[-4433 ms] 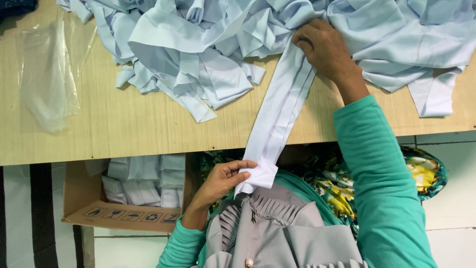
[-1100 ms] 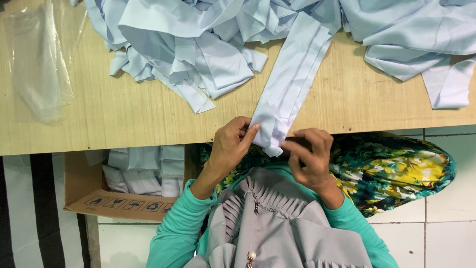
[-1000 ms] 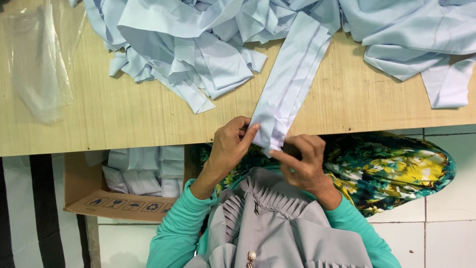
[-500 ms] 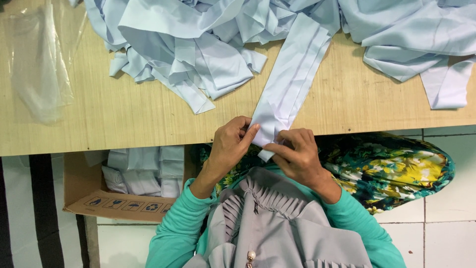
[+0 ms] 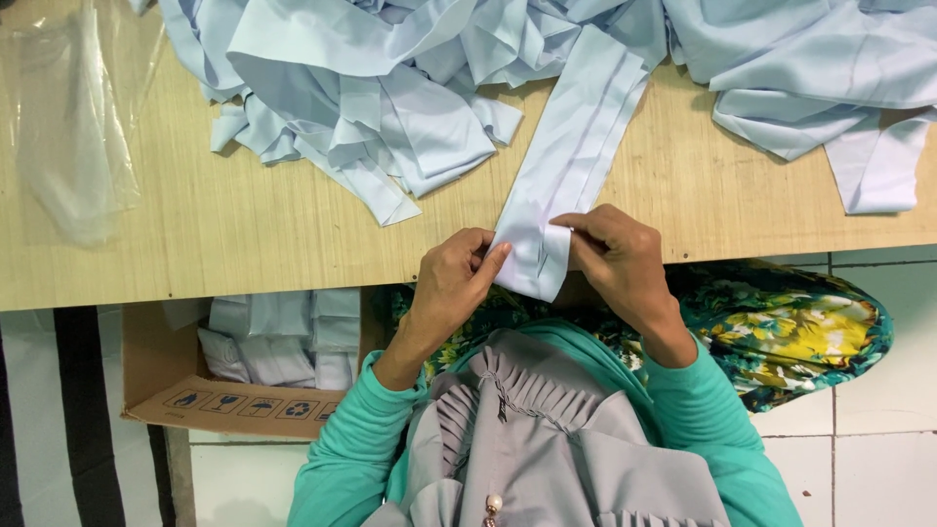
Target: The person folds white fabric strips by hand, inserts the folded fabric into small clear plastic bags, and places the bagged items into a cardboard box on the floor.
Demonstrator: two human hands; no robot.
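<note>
Both hands pinch the near end of a pale blue fabric strip point(image 5: 571, 166) at the wooden table point(image 5: 244, 234) edge — left hand point(image 5: 451, 288) and right hand point(image 5: 617, 256) closed on it — and a loose grip could likely drop it toward the cardboard box point(image 5: 156, 381), or tugging could drag the cloth pile point(image 5: 390, 88) beyond.

We find a small garment workshop. A plain light wooden worktable point(image 5: 244, 224) carries a large heap of cut pale blue fabric pieces point(image 5: 390, 107) and 1 clear plastic bag point(image 5: 68, 137). Beneath the table, an open brown cardboard carton point(image 5: 146, 371) holds folded stacks of the same pale blue cloth point(image 5: 293, 337). The floor is white ceramic tile point(image 5: 859, 429).
</note>
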